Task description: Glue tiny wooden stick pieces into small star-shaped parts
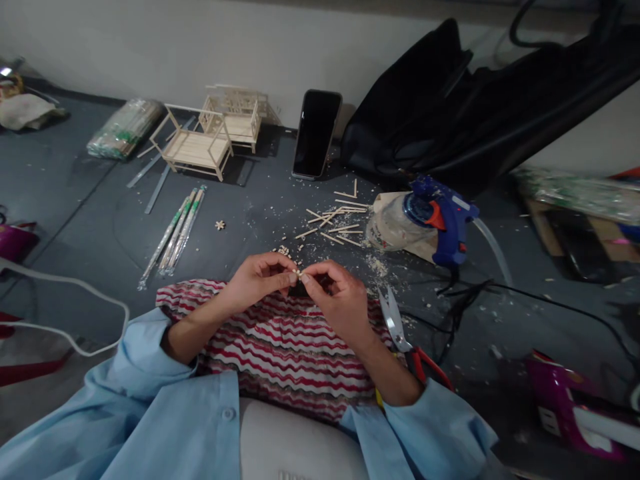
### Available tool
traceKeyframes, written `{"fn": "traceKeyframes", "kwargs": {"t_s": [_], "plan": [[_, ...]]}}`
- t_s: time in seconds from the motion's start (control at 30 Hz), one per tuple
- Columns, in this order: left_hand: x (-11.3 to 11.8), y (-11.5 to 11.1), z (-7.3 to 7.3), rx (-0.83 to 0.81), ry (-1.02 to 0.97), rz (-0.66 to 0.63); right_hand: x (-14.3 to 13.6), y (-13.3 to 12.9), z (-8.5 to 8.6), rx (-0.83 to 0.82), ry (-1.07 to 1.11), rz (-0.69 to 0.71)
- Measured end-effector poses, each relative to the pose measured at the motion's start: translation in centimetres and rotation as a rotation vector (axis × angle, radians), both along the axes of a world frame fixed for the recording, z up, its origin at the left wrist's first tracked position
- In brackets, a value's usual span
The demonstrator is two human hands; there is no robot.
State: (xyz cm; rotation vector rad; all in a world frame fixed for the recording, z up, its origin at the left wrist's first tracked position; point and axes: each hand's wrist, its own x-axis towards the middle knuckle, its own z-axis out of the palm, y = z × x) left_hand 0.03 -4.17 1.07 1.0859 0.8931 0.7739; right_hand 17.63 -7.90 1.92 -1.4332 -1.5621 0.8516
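Note:
Both hands meet above the table's near edge, over a striped cloth (pixel 295 347). Between their fingertips is a tiny pale wooden piece (pixel 299 273). My left hand (pixel 265 277) pinches it from the left, and my right hand (pixel 340 293) pinches its right side. Small cut wooden bits (pixel 285 251) lie just beyond the fingers. A small flower-shaped wooden piece (pixel 221 225) rests on the table to the left. Thin wooden sticks (pixel 333 217) are scattered beyond my right hand. Red-handled cutters (pixel 395 323) lie beside my right wrist, blades apart.
A blue glue gun (pixel 447 217) rests by a clear jar (pixel 395 223), its cable running right. Miniature wooden chairs (pixel 197 150), a phone (pixel 317 133) and a black bag (pixel 415 120) stand at the back. Wrapped sticks (pixel 175 233) lie left; a purple object (pixel 565 400) sits right.

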Motion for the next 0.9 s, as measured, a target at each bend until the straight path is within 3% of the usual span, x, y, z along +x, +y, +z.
{"fn": "traceKeyframes", "kwargs": {"t_s": [0.73, 0.9], "plan": [[-0.06, 0.08, -0.4, -0.014, -0.037, 0.051, 0.06, 0.06, 0.18, 0.015, -0.001, 0.018], [-0.03, 0.21, -0.25, -0.013, -0.053, 0.065, 0.16, -0.04, 0.44, 0.04, -0.025, -0.041]]}}
